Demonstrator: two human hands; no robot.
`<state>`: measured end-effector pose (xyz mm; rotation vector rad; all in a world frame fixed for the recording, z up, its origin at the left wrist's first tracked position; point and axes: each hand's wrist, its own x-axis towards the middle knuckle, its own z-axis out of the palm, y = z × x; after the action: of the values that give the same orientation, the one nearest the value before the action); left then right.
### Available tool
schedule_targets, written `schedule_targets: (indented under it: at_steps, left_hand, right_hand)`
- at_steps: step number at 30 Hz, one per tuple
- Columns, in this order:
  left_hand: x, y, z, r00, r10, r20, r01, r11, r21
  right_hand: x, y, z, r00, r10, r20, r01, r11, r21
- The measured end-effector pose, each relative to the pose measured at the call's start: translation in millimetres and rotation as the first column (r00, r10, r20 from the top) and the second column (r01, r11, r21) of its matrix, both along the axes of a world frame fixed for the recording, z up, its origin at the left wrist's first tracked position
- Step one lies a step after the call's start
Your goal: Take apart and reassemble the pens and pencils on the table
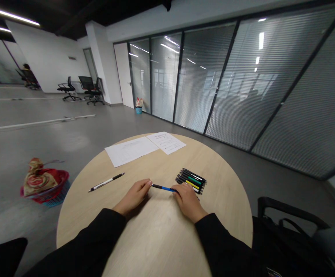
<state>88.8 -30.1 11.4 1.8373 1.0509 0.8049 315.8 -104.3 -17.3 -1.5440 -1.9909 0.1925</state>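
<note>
A blue pen (164,188) with a dark grip spans the gap between my two hands, just above or on the table. The fingertips of my left hand (137,194) pinch its dark end. My right hand (187,200) has its fingers closed on the other end, which they partly hide. Right behind that hand lies a row of several pens (192,179), side by side, with black, green, yellow and white barrels. To the left of my left hand a white-and-black pen (106,182) rests alone, at a slant.
Two printed paper sheets (132,150) lie at the far side of the round wooden table (155,234). A basket with a paper bag (44,182) stands on the floor at left. A black chair (291,209) is close on the right.
</note>
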Motion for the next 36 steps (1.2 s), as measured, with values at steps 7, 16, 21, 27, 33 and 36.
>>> schedule_targets:
  at_steps: [7,16,21,27,33,36]
  left_hand:
    - [-8,3,6.6,0.992,-0.121,-0.028,0.123,0.989,0.077]
    - [-6,0,4.7,0.988,-0.134,0.081,0.128,0.989,0.081]
    - [-4,-1,10.4,0.992,-0.082,0.096,0.069,0.989,0.134]
    - [-4,1,6.8,0.995,0.045,0.089,-0.061,0.979,0.195]
    - [-5,6,-5.2,0.979,0.065,-0.194,-0.029,0.983,0.183]
    - [-6,8,-7.3,0.991,-0.031,-0.129,0.046,0.992,0.119]
  right_hand:
    - [2,1,-2.1,1.0,0.0,-0.004,0.0,1.0,-0.007]
    - [1,0,0.5,0.999,-0.052,0.003,0.052,0.998,-0.024]
    - [0,0,-0.6,0.999,-0.044,0.005,0.044,0.999,-0.02]
    - [-1,0,-1.1,1.0,-0.023,-0.012,0.023,1.0,-0.014]
    - [-1,1,-4.5,1.0,0.005,-0.021,-0.005,1.0,-0.008]
    - [0,2,-5.7,1.0,0.0,-0.019,-0.001,1.0,-0.011]
